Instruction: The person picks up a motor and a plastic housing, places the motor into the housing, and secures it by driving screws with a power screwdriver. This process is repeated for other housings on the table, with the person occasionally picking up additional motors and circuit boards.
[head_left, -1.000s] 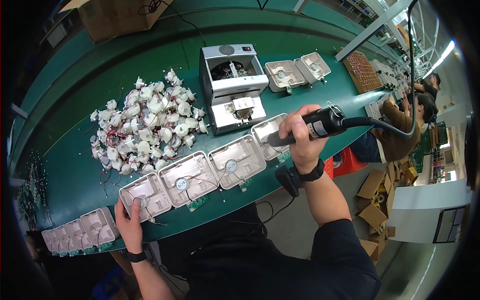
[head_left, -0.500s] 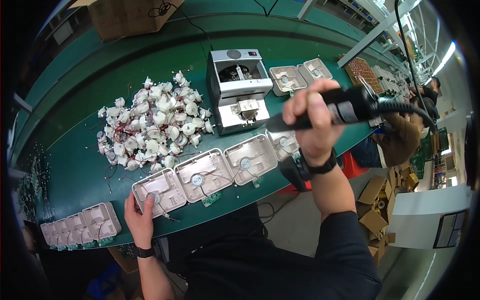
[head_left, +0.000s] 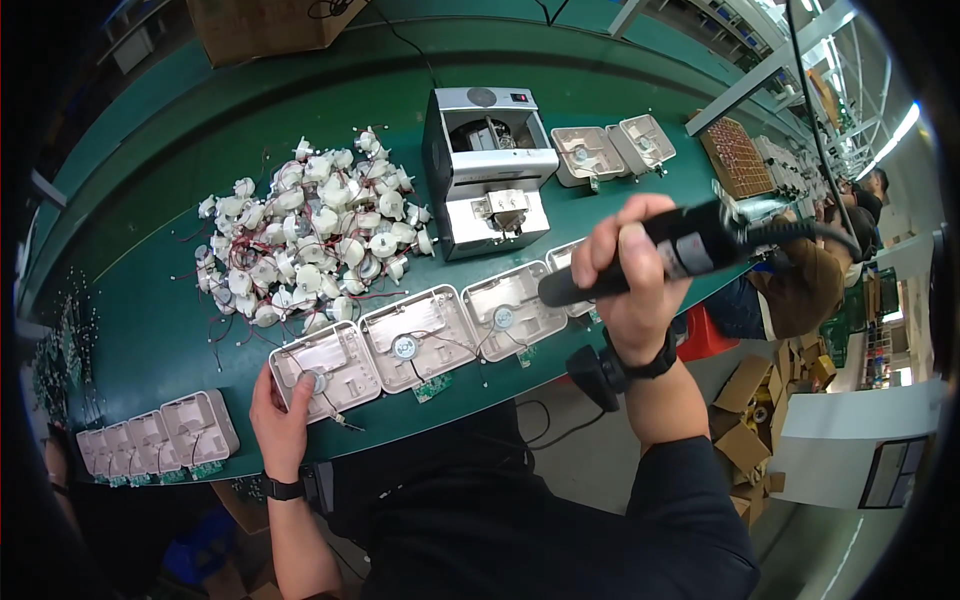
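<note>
The leftmost casing (head_left: 345, 362), a pale open shell, lies in a front row of four, near the surface's near edge. The left hand (head_left: 281, 425) is clamped on its left wall, thumb inside beside one round metal disc (head_left: 318, 381), fingers outside. The right hand (head_left: 638, 285) is closed around one black cylindrical tool (head_left: 686, 243), raised above the row's right end; its blunt end covers part of the view between the third casing (head_left: 492, 300) and the fourth casing (head_left: 559, 258). The second casing (head_left: 390, 318) and the third show one disc each, and each has one green circuit board (head_left: 433, 388) along its front side.

Behind the row sits one heap of white round parts (head_left: 315, 235) with red and dark wires, too tangled to count. One silver-and-black machine (head_left: 493, 170) stands right of the heap, with two more casings (head_left: 588, 158) beyond it. At the far left is another line of casings (head_left: 200, 420), at least four, the smallest hard to separate.

Only a narrow strip of the green surface (head_left: 480, 408) is bare between the front row and the near edge. Wider open room lies left of the heap, down to the left line, and another bare patch lies between the machine and the raised right hand. Two people (head_left: 805, 280) sit along the right side, near one red stool (head_left: 706, 335)
</note>
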